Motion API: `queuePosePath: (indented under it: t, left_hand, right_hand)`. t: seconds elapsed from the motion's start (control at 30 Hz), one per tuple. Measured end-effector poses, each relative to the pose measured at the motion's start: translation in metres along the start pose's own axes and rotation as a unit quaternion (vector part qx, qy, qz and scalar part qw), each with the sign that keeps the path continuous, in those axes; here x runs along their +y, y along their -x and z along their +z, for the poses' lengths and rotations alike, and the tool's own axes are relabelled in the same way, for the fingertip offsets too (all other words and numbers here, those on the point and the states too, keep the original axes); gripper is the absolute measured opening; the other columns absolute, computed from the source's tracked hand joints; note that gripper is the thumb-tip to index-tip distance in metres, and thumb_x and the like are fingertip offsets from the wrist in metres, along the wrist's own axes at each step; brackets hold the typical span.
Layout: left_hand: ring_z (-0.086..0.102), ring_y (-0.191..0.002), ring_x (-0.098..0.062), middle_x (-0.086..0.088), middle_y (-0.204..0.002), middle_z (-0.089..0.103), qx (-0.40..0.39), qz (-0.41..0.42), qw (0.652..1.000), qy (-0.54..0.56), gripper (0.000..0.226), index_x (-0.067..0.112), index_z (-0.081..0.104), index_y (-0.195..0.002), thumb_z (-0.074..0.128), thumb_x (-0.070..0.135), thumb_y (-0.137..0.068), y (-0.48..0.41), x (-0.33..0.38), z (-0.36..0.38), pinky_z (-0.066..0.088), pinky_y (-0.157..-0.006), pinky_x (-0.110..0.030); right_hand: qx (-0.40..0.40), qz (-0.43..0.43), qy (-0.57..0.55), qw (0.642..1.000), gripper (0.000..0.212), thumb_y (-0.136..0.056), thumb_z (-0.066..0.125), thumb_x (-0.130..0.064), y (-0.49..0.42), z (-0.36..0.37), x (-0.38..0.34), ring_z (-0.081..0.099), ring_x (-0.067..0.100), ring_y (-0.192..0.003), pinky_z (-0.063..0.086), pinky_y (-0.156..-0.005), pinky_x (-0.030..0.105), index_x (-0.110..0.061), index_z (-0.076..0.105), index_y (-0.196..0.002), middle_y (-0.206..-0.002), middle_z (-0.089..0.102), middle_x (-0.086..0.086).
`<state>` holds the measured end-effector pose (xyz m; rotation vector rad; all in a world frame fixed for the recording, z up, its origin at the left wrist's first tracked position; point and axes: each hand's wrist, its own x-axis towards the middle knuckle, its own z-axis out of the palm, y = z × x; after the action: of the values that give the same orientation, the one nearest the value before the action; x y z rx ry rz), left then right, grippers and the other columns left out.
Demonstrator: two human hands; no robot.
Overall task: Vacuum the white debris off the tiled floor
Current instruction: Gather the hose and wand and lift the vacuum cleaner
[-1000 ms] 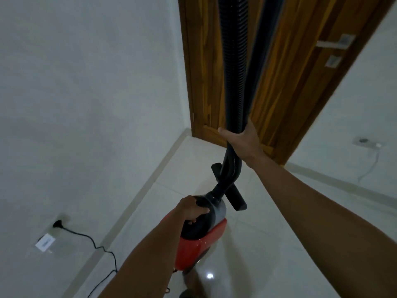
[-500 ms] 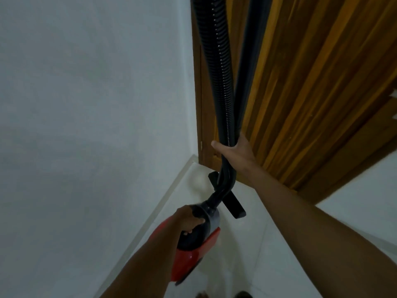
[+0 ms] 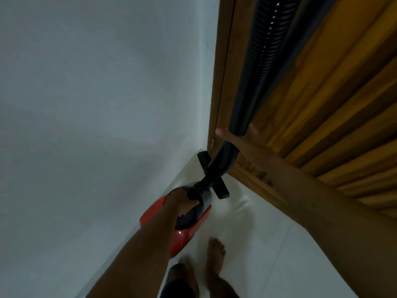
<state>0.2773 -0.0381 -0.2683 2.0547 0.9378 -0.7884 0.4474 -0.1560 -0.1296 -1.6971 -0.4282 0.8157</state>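
Red vacuum hangs from curled left hand; right hand encircles hose.

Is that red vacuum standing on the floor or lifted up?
Lifted, it seems: the left hand grips the red vacuum by its top, and it hangs tilted over the floor; the right hand holds the hose.
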Motion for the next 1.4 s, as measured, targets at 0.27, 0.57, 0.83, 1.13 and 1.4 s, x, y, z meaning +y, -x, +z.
queuePosePath:
  t: [0.27, 0.57, 0.83, 1.13, 1.4]
  left_hand:
    - [0.063, -0.106, -0.023, -0.008, -0.117, 0.063, -0.038, -0.031, 0.998, -0.033, 0.047, 0.012, 0.05, -0.136, 0.056, 0.038, -0.097, -0.188, -0.023, 0.003, 0.052, -0.096, -0.037]
    - [0.062, -0.113, -0.023, -0.01, -0.128, 0.062, -0.027, -0.061, 0.998, 0.01, 0.045, 0.013, 0.053, -0.136, 0.055, 0.036, -0.098, -0.338, -0.061, 0.04, 0.051, -0.094, -0.034]
    - [0.07, -0.1, -0.022, -0.005, -0.114, 0.071, 0.031, -0.082, 0.995, 0.037, 0.056, 0.022, 0.061, -0.128, 0.063, 0.055, -0.082, -0.428, -0.088, 0.068, 0.057, -0.084, -0.032]
    - [0.072, -0.067, -0.03, -0.012, -0.082, 0.074, 0.046, -0.039, 0.996, 0.065, 0.029, 0.017, 0.064, -0.107, 0.064, 0.04, -0.088, -0.468, -0.081, 0.065, 0.061, -0.065, -0.038]
    - [0.067, -0.101, -0.025, -0.006, -0.11, 0.072, 0.121, -0.01, 0.991, -0.051, 0.042, 0.02, 0.067, -0.114, 0.058, 0.053, -0.089, -0.474, -0.079, 0.083, 0.052, -0.079, -0.028]
  right_hand:
    - [-0.035, 0.056, 0.079, 0.995, 0.072, -0.067, 0.091, -0.037, -0.175, 0.0, 0.11, 0.061, -0.005, -0.095, 0.047, -0.064, 0.002, -0.019, 0.06, -0.129, -0.106, 0.063, -0.017]
    - [-0.13, 0.042, 0.158, 0.978, 0.056, -0.058, 0.098, -0.028, -0.297, 0.015, 0.241, 0.067, 0.009, -0.107, 0.058, -0.083, 0.019, -0.02, 0.067, -0.104, -0.107, 0.071, -0.007]
    - [-0.106, 0.045, 0.189, 0.975, 0.136, -0.042, 0.099, -0.059, -0.365, 0.034, 0.315, 0.044, 0.012, -0.136, 0.037, -0.116, 0.031, -0.025, 0.034, -0.156, -0.146, 0.047, -0.012]
    - [-0.077, -0.007, 0.173, 0.982, 0.127, -0.046, 0.097, -0.055, -0.404, 0.048, 0.348, 0.046, 0.013, -0.135, 0.04, -0.115, 0.034, -0.026, 0.038, -0.155, -0.147, 0.05, -0.007]
    - [-0.03, -0.006, 0.148, 0.988, 0.139, -0.051, 0.1, -0.046, -0.406, 0.059, 0.363, 0.037, 0.014, -0.143, 0.033, -0.113, 0.024, -0.027, 0.017, -0.162, -0.158, 0.037, -0.005]
